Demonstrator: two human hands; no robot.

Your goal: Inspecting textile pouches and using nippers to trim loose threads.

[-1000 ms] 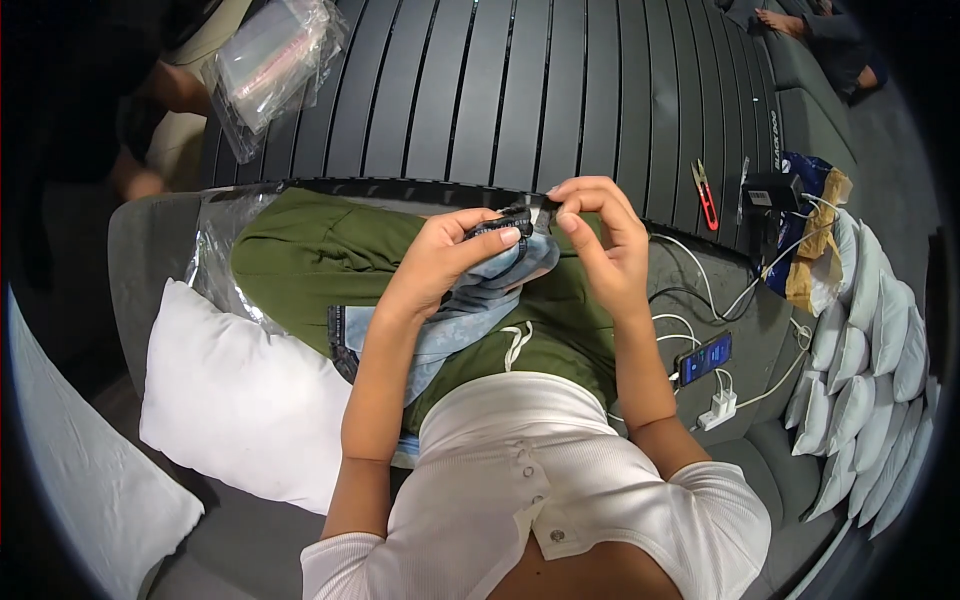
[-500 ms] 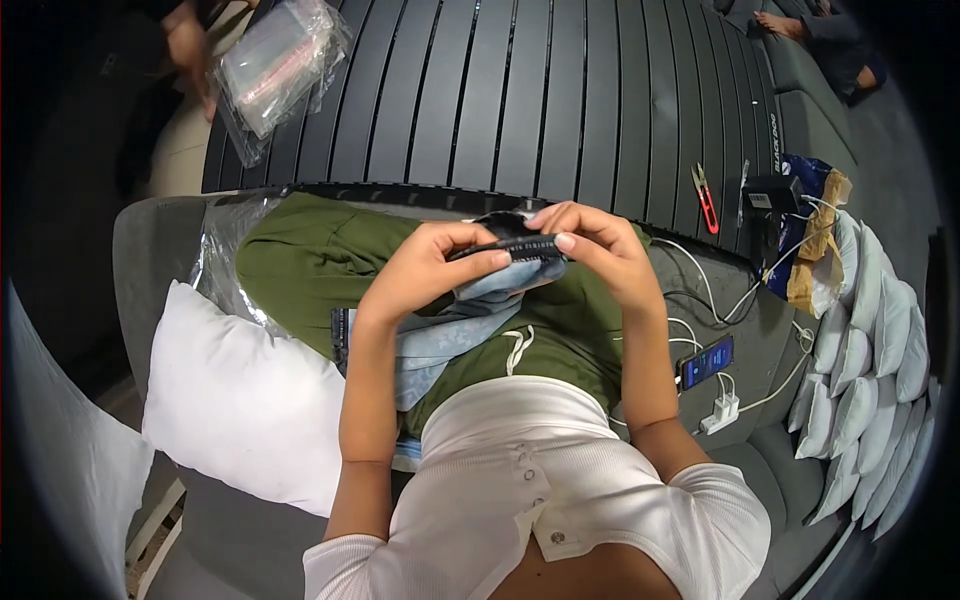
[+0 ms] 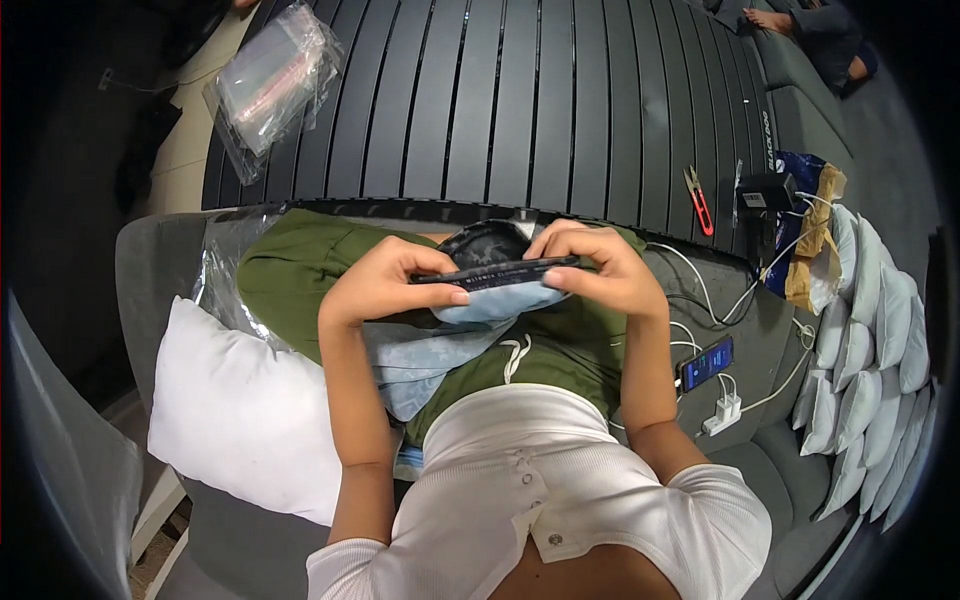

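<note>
Left hand: the left hand (image 3: 385, 285) pinches, between thumb and fingers, the left part of a black waistband (image 3: 505, 272).
Right hand: the right hand (image 3: 605, 272) pinches this same band near its right end.
Garment: the light-blue patterned garment (image 3: 425, 350) with this band lies over the green trousers (image 3: 300, 262) on the lap, before the near edge of the black slatted table (image 3: 500, 120).
Thread snips: the red-handled thread snips (image 3: 699, 205) rest near the table's near right corner.
Plastic bags: the clear plastic bags (image 3: 275, 80) lie at its left edge.
</note>
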